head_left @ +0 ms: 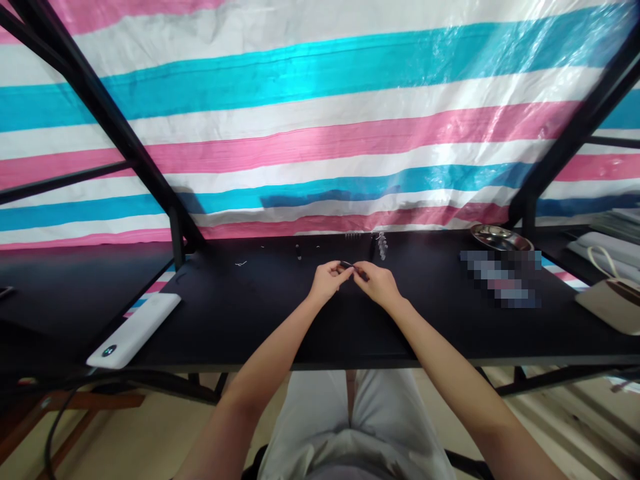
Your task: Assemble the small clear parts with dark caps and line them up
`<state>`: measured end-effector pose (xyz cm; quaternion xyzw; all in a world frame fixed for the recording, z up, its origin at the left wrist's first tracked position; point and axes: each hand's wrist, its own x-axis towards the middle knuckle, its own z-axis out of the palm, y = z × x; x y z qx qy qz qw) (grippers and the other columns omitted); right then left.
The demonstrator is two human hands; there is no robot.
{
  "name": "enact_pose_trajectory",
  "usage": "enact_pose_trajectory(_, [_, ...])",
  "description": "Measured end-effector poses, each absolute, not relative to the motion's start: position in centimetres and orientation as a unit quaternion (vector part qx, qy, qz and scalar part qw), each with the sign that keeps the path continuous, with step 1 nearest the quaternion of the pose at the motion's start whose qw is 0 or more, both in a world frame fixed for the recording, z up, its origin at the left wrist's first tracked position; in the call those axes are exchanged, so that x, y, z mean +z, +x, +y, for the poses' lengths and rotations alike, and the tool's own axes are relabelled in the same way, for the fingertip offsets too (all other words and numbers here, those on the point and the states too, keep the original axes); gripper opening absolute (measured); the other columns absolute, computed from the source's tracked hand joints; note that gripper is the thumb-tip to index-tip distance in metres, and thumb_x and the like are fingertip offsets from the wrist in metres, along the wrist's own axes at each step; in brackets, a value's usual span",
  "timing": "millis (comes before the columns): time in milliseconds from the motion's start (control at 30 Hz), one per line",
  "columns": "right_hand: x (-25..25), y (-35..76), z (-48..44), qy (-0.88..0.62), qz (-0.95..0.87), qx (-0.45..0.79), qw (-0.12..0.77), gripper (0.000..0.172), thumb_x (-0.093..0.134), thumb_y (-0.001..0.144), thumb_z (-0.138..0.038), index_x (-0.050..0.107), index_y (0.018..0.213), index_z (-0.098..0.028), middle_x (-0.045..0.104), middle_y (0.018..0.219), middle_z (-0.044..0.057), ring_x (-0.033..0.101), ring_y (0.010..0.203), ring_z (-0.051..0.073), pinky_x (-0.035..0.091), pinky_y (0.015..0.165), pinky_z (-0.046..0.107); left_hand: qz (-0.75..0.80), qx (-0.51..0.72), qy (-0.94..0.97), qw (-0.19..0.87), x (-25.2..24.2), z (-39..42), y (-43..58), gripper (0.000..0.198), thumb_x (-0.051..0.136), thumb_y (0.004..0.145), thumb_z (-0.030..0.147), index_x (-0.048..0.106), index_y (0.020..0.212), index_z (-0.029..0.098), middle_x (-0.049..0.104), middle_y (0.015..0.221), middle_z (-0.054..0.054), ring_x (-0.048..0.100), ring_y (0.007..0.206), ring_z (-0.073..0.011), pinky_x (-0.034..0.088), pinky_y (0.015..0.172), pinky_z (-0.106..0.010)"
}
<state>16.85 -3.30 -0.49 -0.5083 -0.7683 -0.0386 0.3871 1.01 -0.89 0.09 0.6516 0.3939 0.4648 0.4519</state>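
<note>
Both hands meet over the black table (240, 320), near its back edge. My left hand (327, 280) is closed in a pinch on one end of a small dark curved piece (346, 265). Opposite it, my right hand (376, 281) pinches the other side, fingertips almost touching the left ones. The fingers partly hide the piece, and its exact kind is too small to make out. Just behind the right hand lie a cluster of clear small pieces (383, 247) and a thin dark item (373, 247). A small dark item (299, 252) lies behind the left hand.
A white power bank (135, 331) with a cable lies at the left. Thin white scraps (241, 263) are at the back left. On the right are a round metal dish (501, 239), a blurred patch and a beige pouch (610, 303). Black frame bars flank a striped sheet.
</note>
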Motion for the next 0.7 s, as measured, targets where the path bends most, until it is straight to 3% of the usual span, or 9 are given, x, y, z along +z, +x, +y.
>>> enact_pose_trajectory(433, [-0.5, 16.6, -3.2, -0.515, -0.772, -0.025, 0.372, 0.022, 0.046, 0.084, -0.03, 0.062, 0.097, -0.02, 0.067, 0.082, 0.003, 0.06, 0.062, 0.012, 0.042, 0.057, 0.022, 0.413, 0.459, 0.655, 0.435, 0.2, -0.7, 1.0, 0.036, 0.066, 0.066, 0.044, 0.065, 0.08, 0.01, 0.055, 0.056, 0.001, 0.039, 0.04, -0.0042, 0.028, 0.038, -0.018])
enact_pose_trajectory(600, [-0.4, 16.9, -3.1, -0.529, -0.766, -0.021, 0.366, 0.022, 0.047, 0.083, -0.029, 0.062, 0.097, -0.021, 0.067, 0.082, 0.002, 0.059, 0.062, 0.012, 0.043, 0.058, 0.023, 0.499, 0.457, 0.663, 0.319, 0.2, 0.7, -0.3, 0.03, 0.063, 0.068, 0.042, 0.065, 0.072, 0.013, 0.055, 0.052, 0.001, 0.045, 0.046, -0.0078, 0.035, 0.047, -0.02])
enact_pose_trajectory(700, [-0.3, 17.1, -3.1, -0.529, -0.769, -0.017, 0.358, 0.02, 0.045, 0.084, -0.028, 0.063, 0.091, -0.022, 0.066, 0.084, 0.002, 0.059, 0.064, 0.012, 0.043, 0.059, 0.023, 0.609, 0.394, 0.654, 0.216, 0.5, 1.8, -1.7, 0.023, 0.061, 0.068, 0.038, 0.065, 0.068, 0.015, 0.058, 0.052, -0.001, 0.052, 0.053, -0.0122, 0.038, 0.054, -0.022])
